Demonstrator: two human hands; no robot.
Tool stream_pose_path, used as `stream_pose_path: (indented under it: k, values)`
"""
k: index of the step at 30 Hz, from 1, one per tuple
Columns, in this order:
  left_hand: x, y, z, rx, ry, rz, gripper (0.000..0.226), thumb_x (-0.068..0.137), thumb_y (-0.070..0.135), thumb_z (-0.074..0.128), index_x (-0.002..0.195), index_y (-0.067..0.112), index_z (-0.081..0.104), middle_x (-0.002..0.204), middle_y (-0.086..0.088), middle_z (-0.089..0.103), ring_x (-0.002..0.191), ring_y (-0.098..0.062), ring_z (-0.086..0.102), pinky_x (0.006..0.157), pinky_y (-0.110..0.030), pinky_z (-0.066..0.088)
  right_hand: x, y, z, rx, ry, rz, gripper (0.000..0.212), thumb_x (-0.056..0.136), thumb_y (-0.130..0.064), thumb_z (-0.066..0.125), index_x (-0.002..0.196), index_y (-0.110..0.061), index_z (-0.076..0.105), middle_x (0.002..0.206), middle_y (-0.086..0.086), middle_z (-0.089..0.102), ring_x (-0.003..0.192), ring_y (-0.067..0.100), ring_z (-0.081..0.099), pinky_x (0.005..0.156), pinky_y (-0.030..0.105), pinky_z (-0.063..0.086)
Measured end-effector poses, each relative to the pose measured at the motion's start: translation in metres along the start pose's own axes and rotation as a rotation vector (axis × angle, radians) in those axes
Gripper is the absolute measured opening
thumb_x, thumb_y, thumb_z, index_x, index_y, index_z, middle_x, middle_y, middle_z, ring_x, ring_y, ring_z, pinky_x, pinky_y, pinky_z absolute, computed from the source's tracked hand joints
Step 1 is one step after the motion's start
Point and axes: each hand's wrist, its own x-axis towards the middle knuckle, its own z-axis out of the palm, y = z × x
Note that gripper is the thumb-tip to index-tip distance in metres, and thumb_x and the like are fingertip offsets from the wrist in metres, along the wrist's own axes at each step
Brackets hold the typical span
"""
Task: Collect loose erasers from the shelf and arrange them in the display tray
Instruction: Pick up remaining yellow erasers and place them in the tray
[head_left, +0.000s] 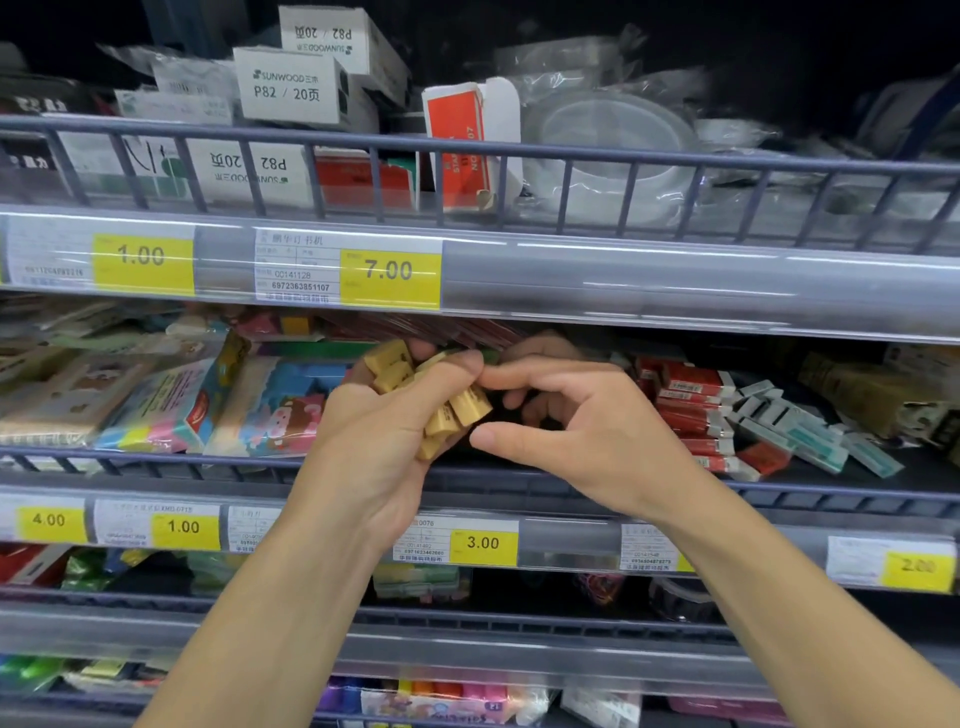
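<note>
Cupping erasers (415, 395), left hand (374, 441) curled.

— What colour are the erasers (410, 387) in the left hand (374, 441)?

— Pale yellow-tan, with faint darker print on some faces.

— And the price tags (389, 273)?

— Bright yellow blocks with dark grey numerals, set beside white labels printed in grey.

— The shelf rail (467, 150)?

— Dull blue-grey wire, over a clear, greyish strip.

— Up top?

— White boxes (288, 85) with black lettering, and an orange-red carton (460, 140) with white sides.

— To the right of the hands?

— Small red packs (691, 387) with white labels, then white-and-teal boxes (795, 431).

— To the left?

— A pack (171, 410) striped pink, yellow and blue, and a blue one with a pixel-like pink and brown pattern.
</note>
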Motion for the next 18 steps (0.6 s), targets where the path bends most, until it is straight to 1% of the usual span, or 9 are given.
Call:
stream_pose_path:
  k: [1,3,5,7,9,11,13,15,18]
  values:
    - [0.001,0.000,-0.001,-0.005,0.008,-0.009,0.081,0.057,0.013,0.086,0.130,-0.011,0.057,0.088,-0.011,0.075,0.079,-0.022,0.075,0.063,-0.033,0.062,0.001,-0.001,-0.004,-0.029,-0.038,-0.007,0.040,0.076,-0.046,0.080,0.115,-0.038,0.073,0.109,-0.024,0.069,0.099,0.008,0.065,0.085,0.026,0.052]
    - [0.003,0.000,-0.002,-0.003,0.011,-0.028,0.064,0.063,0.007,0.085,0.123,-0.001,0.062,0.086,-0.010,0.075,0.078,-0.021,0.076,0.065,-0.035,0.063,0.006,-0.001,-0.014,-0.078,-0.108,-0.023,0.037,0.081,-0.041,0.078,0.117,-0.041,0.072,0.110,-0.017,0.069,0.099,0.012,0.065,0.084,0.033,0.054]
    - [0.005,-0.001,-0.002,0.005,0.024,-0.041,0.049,0.072,0.001,0.083,0.115,0.009,0.062,0.085,-0.008,0.075,0.075,-0.018,0.076,0.066,-0.035,0.064,0.016,0.005,-0.028,-0.101,-0.090,0.063,0.029,0.084,-0.039,0.075,0.111,-0.048,0.072,0.107,-0.014,0.072,0.099,0.010,0.067,0.092,0.036,0.055]
    - [0.007,-0.003,-0.003,-0.003,0.037,-0.056,0.043,0.075,0.000,0.082,0.111,0.012,0.062,0.088,-0.008,0.076,0.076,-0.018,0.077,0.066,-0.035,0.064,0.027,0.017,-0.041,-0.103,-0.032,0.252,0.019,0.089,-0.033,0.072,0.104,-0.045,0.074,0.098,-0.019,0.074,0.096,0.004,0.068,0.095,0.028,0.054]
    - [0.010,-0.003,-0.004,-0.014,0.038,-0.062,0.036,0.077,-0.001,0.081,0.103,0.014,0.063,0.092,-0.010,0.076,0.079,-0.020,0.078,0.065,-0.035,0.064,0.036,0.029,-0.053,-0.286,-0.074,0.367,0.016,0.096,-0.031,0.063,0.102,-0.044,0.069,0.091,-0.025,0.069,0.087,0.000,0.063,0.081,0.016,0.048]
    - [0.011,-0.003,-0.004,-0.032,0.028,-0.060,0.034,0.074,-0.002,0.082,0.096,0.014,0.062,0.091,-0.011,0.076,0.082,-0.023,0.079,0.068,-0.040,0.065,0.040,0.037,-0.062,-0.557,-0.155,0.366,0.024,0.101,-0.029,0.056,0.116,-0.047,0.061,0.102,-0.027,0.063,0.088,-0.003,0.058,0.076,0.013,0.040]
    - [0.011,-0.002,-0.002,-0.077,0.001,-0.060,0.039,0.063,-0.002,0.084,0.093,0.010,0.062,0.086,-0.013,0.076,0.085,-0.027,0.079,0.070,-0.048,0.065,0.045,0.041,-0.066,-0.730,-0.231,0.350,0.030,0.102,-0.030,0.053,0.129,-0.043,0.057,0.113,-0.022,0.057,0.101,0.004,0.056,0.084,0.019,0.041]
    - [0.012,-0.002,-0.001,-0.115,-0.021,-0.064,0.043,0.056,-0.001,0.084,0.093,0.007,0.061,0.082,-0.014,0.076,0.084,-0.029,0.079,0.068,-0.048,0.064,0.050,0.043,-0.064,-0.827,-0.321,0.339,0.035,0.102,-0.029,0.053,0.136,-0.037,0.056,0.122,-0.016,0.054,0.110,0.009,0.054,0.087,0.022,0.038]
    - [0.014,-0.004,-0.001,-0.102,-0.017,-0.054,0.046,0.055,0.000,0.085,0.094,0.007,0.062,0.081,-0.012,0.076,0.082,-0.028,0.079,0.066,-0.043,0.064,0.055,0.047,-0.058,-0.918,-0.414,0.328,0.039,0.100,-0.030,0.055,0.139,-0.030,0.054,0.136,-0.005,0.056,0.117,0.018,0.056,0.085,0.024,0.038]
